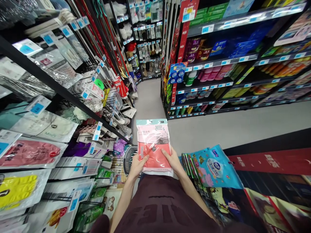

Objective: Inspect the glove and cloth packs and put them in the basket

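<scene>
Hands [138, 165] holding a pink packet [153, 140] by both sides, thumbs [145, 159] on front, forearms [125, 197] converging

Lone head-worn view — faces forward, down over dark shirt [167, 204] to aisle floor [148, 100] — left hand [138, 166], right hand [174, 160] near.

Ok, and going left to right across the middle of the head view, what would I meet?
Bagged pink glove, purple packet, left hand, pink packet, right hand, blue bag, red shelf strip.

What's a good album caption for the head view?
Left hand and right hand hold a pink packet in a shop aisle.
</scene>
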A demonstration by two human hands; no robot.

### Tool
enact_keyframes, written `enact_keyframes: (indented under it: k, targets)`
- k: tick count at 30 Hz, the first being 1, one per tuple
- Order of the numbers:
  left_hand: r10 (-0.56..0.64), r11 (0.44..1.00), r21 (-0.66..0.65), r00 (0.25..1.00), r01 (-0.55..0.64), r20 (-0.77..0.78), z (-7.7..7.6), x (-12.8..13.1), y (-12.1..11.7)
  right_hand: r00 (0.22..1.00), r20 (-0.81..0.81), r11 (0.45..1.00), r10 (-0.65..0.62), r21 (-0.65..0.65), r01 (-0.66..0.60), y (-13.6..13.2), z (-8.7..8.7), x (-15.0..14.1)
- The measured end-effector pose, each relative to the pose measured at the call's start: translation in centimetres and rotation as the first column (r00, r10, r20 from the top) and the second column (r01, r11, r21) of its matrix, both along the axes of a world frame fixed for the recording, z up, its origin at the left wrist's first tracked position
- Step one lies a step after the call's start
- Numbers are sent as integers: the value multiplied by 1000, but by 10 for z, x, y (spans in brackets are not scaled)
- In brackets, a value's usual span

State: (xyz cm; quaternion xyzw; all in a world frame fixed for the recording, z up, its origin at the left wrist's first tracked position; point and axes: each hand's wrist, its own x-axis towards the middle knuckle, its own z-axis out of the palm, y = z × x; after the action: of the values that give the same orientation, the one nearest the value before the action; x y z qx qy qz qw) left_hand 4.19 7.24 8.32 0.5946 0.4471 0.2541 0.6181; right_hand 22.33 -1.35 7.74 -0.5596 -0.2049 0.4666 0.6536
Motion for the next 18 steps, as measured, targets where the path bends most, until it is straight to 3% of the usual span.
enact_keyframes:
  k: [3,9,14,18]
  targets:
    - [-45,995,89,997,51,-62,1,-1,1,999,19,999,28,-28,-28,2,-3,0]
    - [16,948,317,985,39,-171,14,3,-3,992,103,997,-73,1,73,1,-8,2]
    - [-186,933,242,934,265,-305,28,2,-4,995,81,998,-58,-2,58,-3,-7,5]
    - [-224,930,226,936,289,-273,33,0,-2,978,160,990,-133,-21,138,-6,-4,1]
